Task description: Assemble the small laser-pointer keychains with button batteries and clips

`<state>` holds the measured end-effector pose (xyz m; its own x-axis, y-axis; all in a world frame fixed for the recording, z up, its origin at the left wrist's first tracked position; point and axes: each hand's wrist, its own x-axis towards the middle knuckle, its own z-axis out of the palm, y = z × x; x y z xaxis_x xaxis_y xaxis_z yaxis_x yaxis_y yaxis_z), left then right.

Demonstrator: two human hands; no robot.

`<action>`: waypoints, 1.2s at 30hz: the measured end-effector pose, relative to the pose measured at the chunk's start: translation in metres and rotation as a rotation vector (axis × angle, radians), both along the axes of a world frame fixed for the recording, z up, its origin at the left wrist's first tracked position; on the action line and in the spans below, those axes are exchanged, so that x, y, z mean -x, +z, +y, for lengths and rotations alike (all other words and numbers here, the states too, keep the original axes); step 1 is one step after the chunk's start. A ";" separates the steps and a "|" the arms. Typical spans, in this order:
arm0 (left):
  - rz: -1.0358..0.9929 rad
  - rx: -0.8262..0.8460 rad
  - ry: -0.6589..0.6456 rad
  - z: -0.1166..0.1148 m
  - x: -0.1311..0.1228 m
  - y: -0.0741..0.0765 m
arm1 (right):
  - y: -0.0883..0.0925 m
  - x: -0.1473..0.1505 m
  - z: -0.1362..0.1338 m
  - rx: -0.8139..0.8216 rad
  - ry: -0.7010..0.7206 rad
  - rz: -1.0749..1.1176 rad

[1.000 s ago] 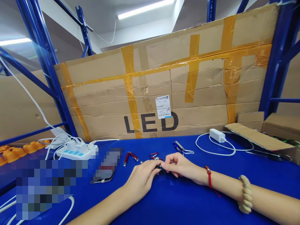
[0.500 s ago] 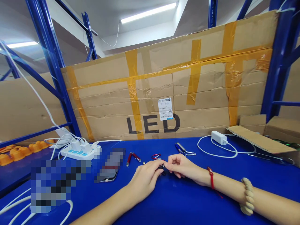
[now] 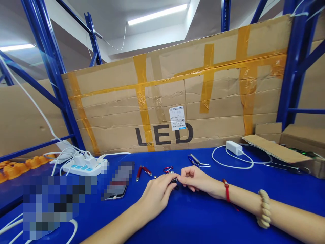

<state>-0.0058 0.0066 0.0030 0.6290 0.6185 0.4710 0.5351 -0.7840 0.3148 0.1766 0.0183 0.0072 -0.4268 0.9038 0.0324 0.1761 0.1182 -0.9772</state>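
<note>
My left hand (image 3: pixel 157 190) is closed over a small dark, shiny object (image 3: pixel 176 185), pinched between thumb and fingertips just above the blue table. My right hand (image 3: pixel 196 178) meets it from the right, thumb and index finger pressed together at the object's end; what lies in that pinch is hidden. Right behind the fingers lies a red carabiner (image 3: pixel 168 169). Two dark red tubes (image 3: pixel 138 173) with silver ends rest left of it, and a tiny silver round piece (image 3: pixel 155 177) sits nearby. Farther back is a blue and a silver tube with a clip (image 3: pixel 195 159).
A phone (image 3: pixel 118 195), partly blurred, lies left of my hands. Behind it stands a white power strip (image 3: pixel 85 168) with tangled cables. A white charger (image 3: pixel 234 148) with a looped cable is at the back right, near an open cardboard box (image 3: pixel 299 142). Taped cardboard (image 3: pixel 114 118) walls the back.
The whole view has shifted slightly, with the surroundings a little farther left. Both hands keep nearly the same pose around the small dark object.
</note>
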 end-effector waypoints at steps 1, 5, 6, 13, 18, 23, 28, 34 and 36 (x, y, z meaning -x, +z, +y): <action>0.000 -0.005 -0.002 0.000 0.000 0.000 | 0.000 0.000 0.000 -0.003 -0.003 0.005; 0.003 -0.019 0.005 -0.001 0.000 0.001 | -0.001 0.000 0.000 -0.014 -0.009 0.020; 0.001 -0.020 0.004 -0.001 -0.001 0.001 | -0.001 0.000 0.000 -0.014 -0.008 0.022; -0.023 -0.012 0.005 -0.001 -0.001 -0.001 | -0.004 -0.001 0.002 -0.005 0.003 0.030; -0.030 -0.021 -0.007 -0.001 -0.001 0.000 | -0.006 -0.001 0.005 -0.022 0.022 0.028; -0.021 -0.034 -0.002 0.000 -0.001 0.000 | -0.005 -0.002 0.004 -0.033 0.024 0.017; -0.033 -0.045 -0.016 0.000 -0.002 0.000 | -0.005 -0.002 0.003 -0.033 0.033 0.023; -0.039 -0.046 -0.019 0.000 -0.002 0.001 | -0.004 -0.001 0.003 -0.023 0.020 0.014; -0.035 -0.045 -0.016 0.000 -0.001 0.000 | -0.003 -0.001 0.003 -0.021 0.016 0.012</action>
<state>-0.0044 0.0070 0.0032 0.6210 0.5862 0.5203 0.5117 -0.8060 0.2974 0.1775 0.0209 0.0039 -0.4408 0.8958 0.0566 0.1626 0.1417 -0.9765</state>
